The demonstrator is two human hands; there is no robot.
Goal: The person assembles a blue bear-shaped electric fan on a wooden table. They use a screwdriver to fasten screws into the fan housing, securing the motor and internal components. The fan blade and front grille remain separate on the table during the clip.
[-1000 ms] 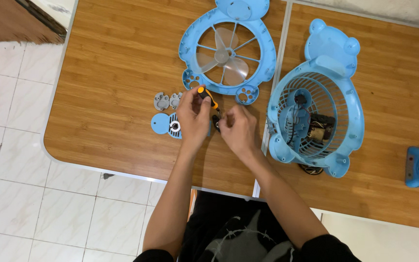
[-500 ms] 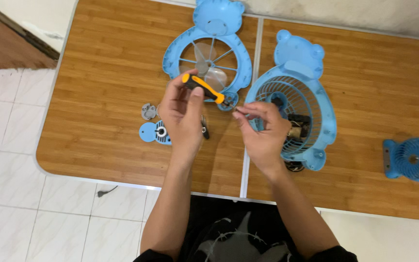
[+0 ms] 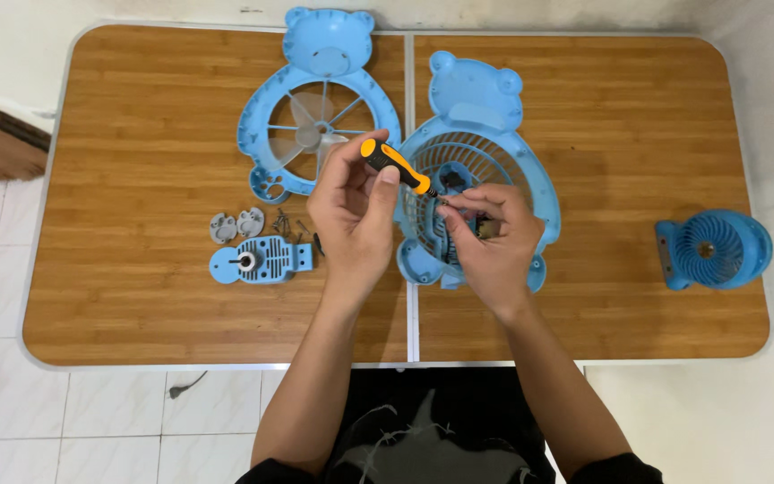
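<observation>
— Where is the screwdriver [image 3: 396, 167]?

— At the centre of the frame, above the table [image 3: 136, 134]. The left hand [image 3: 354, 220] is clenched around its orange-and-black handle, the long axis slanting from upper left down to lower right.

— And the other hand?

— The right hand [image 3: 490, 237] sits just right of the tip, fingers pinched on something too small to make out, touching the tip or nearly so. Both hover over the blue fan grille [image 3: 481, 193]. Loose screws [image 3: 284, 221] lie to the left, nearer the left hand.
</observation>
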